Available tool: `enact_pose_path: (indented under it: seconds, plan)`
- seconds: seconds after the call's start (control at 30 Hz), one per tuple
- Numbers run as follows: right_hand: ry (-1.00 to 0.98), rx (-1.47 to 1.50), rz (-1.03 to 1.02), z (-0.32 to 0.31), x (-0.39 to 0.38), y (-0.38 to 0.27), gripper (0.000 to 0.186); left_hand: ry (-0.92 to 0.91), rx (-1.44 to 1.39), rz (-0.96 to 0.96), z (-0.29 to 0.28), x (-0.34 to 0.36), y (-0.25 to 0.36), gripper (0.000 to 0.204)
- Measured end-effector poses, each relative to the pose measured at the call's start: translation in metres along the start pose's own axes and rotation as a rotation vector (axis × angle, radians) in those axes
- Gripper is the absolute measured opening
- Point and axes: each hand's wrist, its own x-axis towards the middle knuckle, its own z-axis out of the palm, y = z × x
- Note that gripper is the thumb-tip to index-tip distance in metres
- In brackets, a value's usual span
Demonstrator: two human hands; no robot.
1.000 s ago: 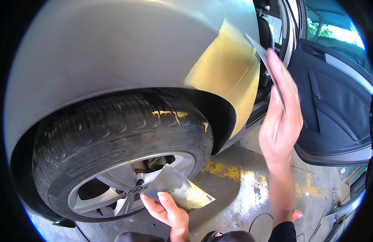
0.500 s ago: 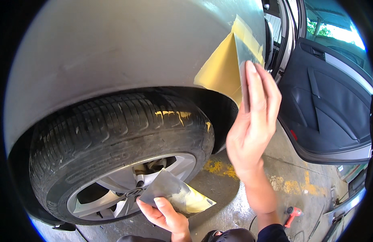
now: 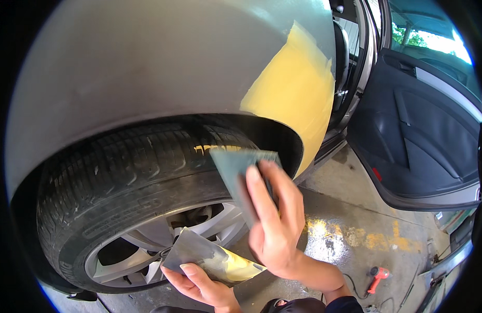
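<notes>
My left hand (image 3: 207, 289) pinches a flat grey plate (image 3: 196, 254) in front of the wheel; yellow filler paste (image 3: 241, 267) lies on its right end. In my right hand (image 3: 277, 224) is a thin grey-green spreader (image 3: 241, 169), gripped between thumb and fingers. The spreader stands in front of the tyre, away from the car body and above the plate. A broad patch of yellow filler (image 3: 298, 83) covers the grey body panel (image 3: 162, 62) between the wheel arch and the door opening. Yellow drips (image 3: 209, 148) mark the tyre (image 3: 142, 177).
An open car door (image 3: 418, 130) stands at the right. Beneath it, the concrete floor (image 3: 366, 208) has worn yellow paint and a wet, shiny area. A red corded power tool (image 3: 378, 279) lies on the floor at lower right.
My right hand has brought the spreader off the filler patch, down and left toward the plate. The patch is now uncovered and looks smoother. My left hand and plate have shifted slightly left and down.
</notes>
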Motion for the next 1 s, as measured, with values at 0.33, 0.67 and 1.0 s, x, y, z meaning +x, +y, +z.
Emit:
enact_pose_path:
  seconds: [0.33, 0.67, 1.0]
  plan:
    - [0.440, 0.818, 0.431, -0.048, -0.060, 0.026, 0.053, -0.469, 0.027, 0.096, -0.013, 0.002, -0.013, 0.033]
    - [-0.477, 0.855, 0.427, -0.090, -0.106, 0.035, 0.035, -0.495, 0.135, 0.127, 0.002, -0.017, -0.015, 0.020]
    - [-0.328, 0.038, -0.180, -0.098, -0.091, 0.047, 0.036, -0.537, 0.165, 0.095, 0.004, -0.018, -0.017, 0.018]
